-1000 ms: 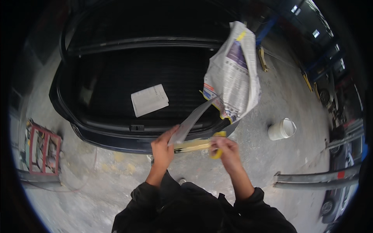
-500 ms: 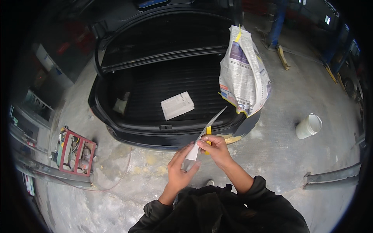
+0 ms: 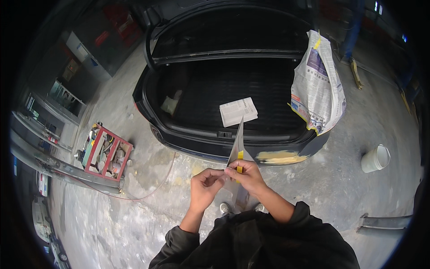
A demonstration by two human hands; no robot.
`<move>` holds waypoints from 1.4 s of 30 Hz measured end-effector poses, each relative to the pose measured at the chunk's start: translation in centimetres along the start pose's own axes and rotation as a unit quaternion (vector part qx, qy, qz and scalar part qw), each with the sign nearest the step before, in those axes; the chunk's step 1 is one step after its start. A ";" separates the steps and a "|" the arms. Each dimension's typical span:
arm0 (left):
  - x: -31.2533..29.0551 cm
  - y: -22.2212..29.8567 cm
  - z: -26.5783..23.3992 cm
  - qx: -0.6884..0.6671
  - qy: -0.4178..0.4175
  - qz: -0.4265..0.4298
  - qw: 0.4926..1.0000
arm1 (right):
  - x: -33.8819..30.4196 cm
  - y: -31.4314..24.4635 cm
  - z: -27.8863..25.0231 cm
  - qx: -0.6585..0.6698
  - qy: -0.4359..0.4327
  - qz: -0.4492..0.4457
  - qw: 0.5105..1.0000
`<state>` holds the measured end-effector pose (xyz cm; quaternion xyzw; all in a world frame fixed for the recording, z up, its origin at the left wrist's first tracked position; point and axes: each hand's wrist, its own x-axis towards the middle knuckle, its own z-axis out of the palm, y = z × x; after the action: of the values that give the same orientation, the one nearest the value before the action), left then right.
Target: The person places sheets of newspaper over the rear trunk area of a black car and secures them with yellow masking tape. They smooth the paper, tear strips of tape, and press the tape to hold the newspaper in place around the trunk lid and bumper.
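Note:
A thin sheet of newspaper (image 3: pixel 237 142) stands up in front of me, seen nearly edge-on, its pointed top reaching over the trunk's rear lip. My right hand (image 3: pixel 250 178) pinches its edge between thumb and fingers. A strip of yellow tape (image 3: pixel 240 155) sticks up by these fingers. My left hand (image 3: pixel 206 187) has its fingers curled and thumb pressed in at the same edge, touching the right fingertips. Beyond the hands is the open trunk of a dark car (image 3: pixel 188 141). Folded newspaper (image 3: pixel 238 112) lies inside it.
Taped newspaper (image 3: pixel 318 89) covers the car's right rear corner. Tan filler (image 3: pixel 282 157) marks the bumper below it. A white bucket (image 3: pixel 374 160) stands at right, a red tool cart (image 3: pixel 102 152) at left. A thin hose (image 3: pixel 154 190) runs across the concrete floor.
My left hand has gone from lying flat along the sheet to pinching its edge. The sheet now stands more upright. The view has shifted, moving the car rightward in the picture.

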<state>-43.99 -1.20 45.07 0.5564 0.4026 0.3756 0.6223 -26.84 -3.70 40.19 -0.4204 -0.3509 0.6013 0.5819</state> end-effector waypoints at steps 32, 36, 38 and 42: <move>-0.5 -4.6 -6.2 -0.078 0.018 -0.110 0.991 | 0.9 4.2 2.2 -0.004 -0.037 0.086 0.996; -0.6 -4.4 -6.2 -0.054 0.013 -0.107 0.993 | 0.8 3.9 2.1 -0.002 -0.048 0.104 0.993; -0.6 -4.1 -6.1 -0.021 0.006 -0.102 0.994 | 0.7 3.9 2.0 0.003 -0.050 0.108 0.993; -0.8 -3.9 -5.7 0.050 -0.013 -0.071 0.996 | 0.7 4.1 2.0 -0.022 -0.055 0.090 0.994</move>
<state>-49.46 -0.10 40.93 0.5622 0.4511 0.3027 0.6236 -30.30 -3.20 37.23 -0.4291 -0.3561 0.6656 0.4961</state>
